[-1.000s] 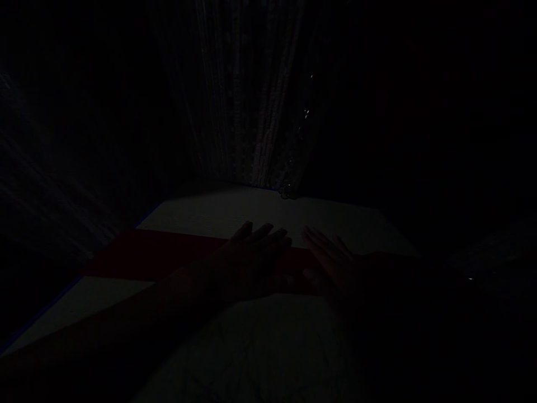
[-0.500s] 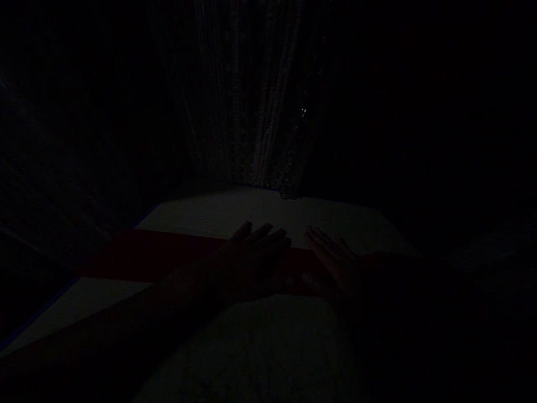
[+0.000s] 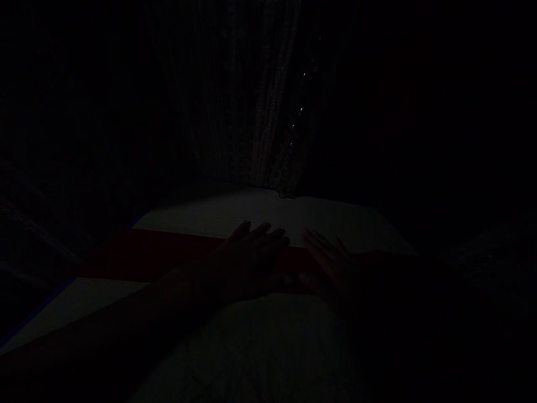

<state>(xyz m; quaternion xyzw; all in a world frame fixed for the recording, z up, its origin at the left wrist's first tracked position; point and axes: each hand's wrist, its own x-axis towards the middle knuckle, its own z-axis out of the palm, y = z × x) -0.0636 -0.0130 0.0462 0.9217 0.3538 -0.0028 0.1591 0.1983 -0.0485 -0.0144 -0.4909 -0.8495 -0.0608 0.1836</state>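
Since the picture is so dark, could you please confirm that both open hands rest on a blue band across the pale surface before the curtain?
Not quite: the head view shows the band is dark red, not blue. The left hand and the right hand do rest open on it, across the pale surface before the curtain.

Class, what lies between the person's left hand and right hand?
Head view: between left hand and right hand shows only a short stretch of the red strip both rest on.
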